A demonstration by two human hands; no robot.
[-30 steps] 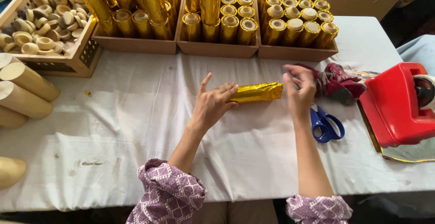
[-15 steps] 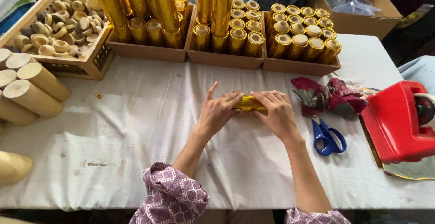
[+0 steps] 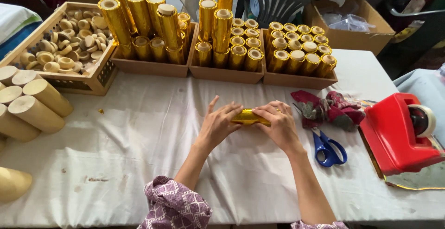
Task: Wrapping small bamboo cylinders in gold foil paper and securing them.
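Both hands have closed in since the earlier frame: left hand (image 3: 217, 126) and right hand (image 3: 278, 124) now cup the gold tube (image 3: 248, 117) lying mid-table (image 3: 139, 131), fingers (image 3: 228, 113) curled over its ends. Foil could crease or tear if they press unevenly; a loose tube might roll right toward the scissors (image 3: 328, 146)

On the table (image 3: 139, 131), a tube (image 3: 248, 117) lies between both hands. Behind it stand three trays (image 3: 227, 73) of tubes; a basket (image 3: 95, 81) of caps sits far left. Scissors (image 3: 328, 146), a cloth (image 3: 327, 109) and a tape dispenser (image 3: 398, 136) lie right.
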